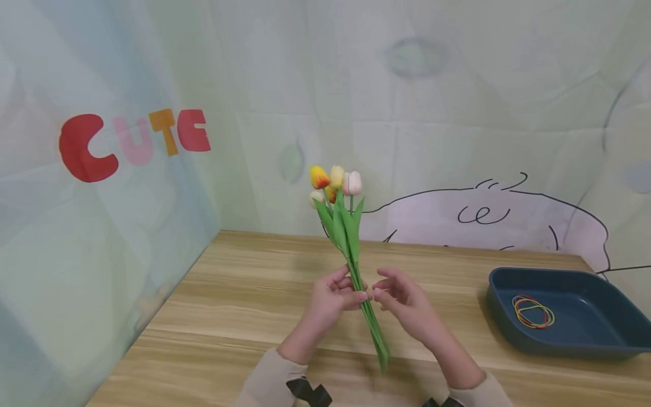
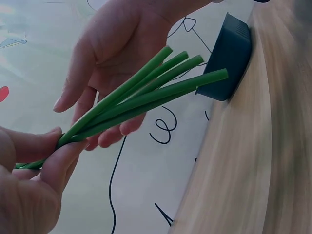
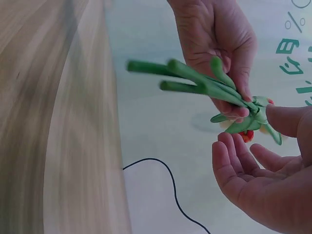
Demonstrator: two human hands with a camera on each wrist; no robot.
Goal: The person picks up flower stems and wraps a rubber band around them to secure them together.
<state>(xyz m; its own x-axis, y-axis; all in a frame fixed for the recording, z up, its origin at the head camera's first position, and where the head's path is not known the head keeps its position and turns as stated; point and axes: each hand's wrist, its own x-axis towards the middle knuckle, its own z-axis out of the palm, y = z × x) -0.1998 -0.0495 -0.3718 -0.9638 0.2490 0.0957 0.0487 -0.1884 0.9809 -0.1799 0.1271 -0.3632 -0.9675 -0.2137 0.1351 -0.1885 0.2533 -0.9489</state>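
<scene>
A bunch of artificial tulips (image 1: 351, 232) stands tilted over the table, with yellow, orange-yellow, cream and pale pink heads and green leaves. My left hand (image 1: 330, 297) pinches its green stems (image 2: 146, 95) between thumb and fingers, at about mid-length. The stem ends fan apart below that grip. Close to the right of the stems is my right hand (image 1: 407, 305), its fingers loosely bent and holding nothing. In the right wrist view, the right hand's fingers (image 3: 243, 168) lie spread beside the bunch, apart from the stems. The heads are mostly hidden there behind stems and leaves.
A dark blue tray (image 1: 574, 347) stands on the right of the wooden table (image 1: 229, 316). Several thin red and yellow rubber bands (image 1: 533, 308) lie inside it. A printed cloth backdrop (image 1: 325, 85) with coloured letters rises behind and to the left of the table.
</scene>
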